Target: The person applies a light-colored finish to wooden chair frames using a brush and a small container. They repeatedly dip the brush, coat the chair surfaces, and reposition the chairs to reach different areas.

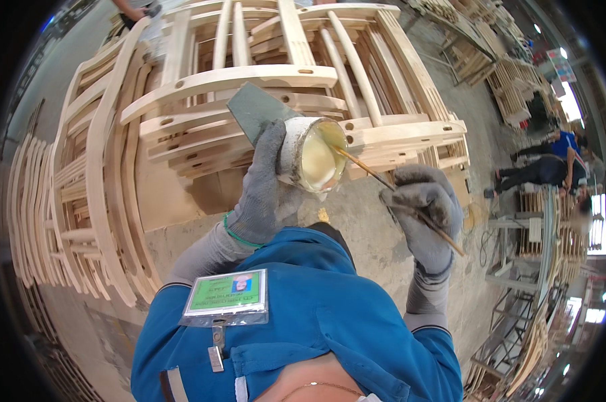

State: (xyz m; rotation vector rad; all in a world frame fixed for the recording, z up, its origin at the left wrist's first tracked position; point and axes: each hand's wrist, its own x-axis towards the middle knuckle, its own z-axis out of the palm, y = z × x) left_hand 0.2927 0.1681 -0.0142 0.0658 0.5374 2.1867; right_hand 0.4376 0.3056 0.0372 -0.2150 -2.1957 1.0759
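Note:
In my left hand (pixel 261 184), gloved in grey, is a small white container (pixel 291 153), tilted so that its mouth faces me. Pale, creamy liquid (pixel 318 163) lies inside and smears its rim. A flat grey-green piece (pixel 257 109) sticks out behind the container beside my left fingers; whether it is joined to the container I cannot tell. My right hand (pixel 427 211), also gloved, is closed around a thin wooden stick (pixel 363 166). The far end of the stick reaches into the container's mouth. Just beyond both hands lie stacked wooden chair frames (pixel 229 82) with slots cut in their rails.
More curved wooden frames (pixel 102 167) lean in a row at the left. A person's hand (pixel 134 13) shows at the top left edge. On the right, a person in blue (pixel 561 151) is near metal racks (pixel 517 281) and stacked wooden parts (pixel 511 90). Concrete floor (pixel 363 234) lies below my hands.

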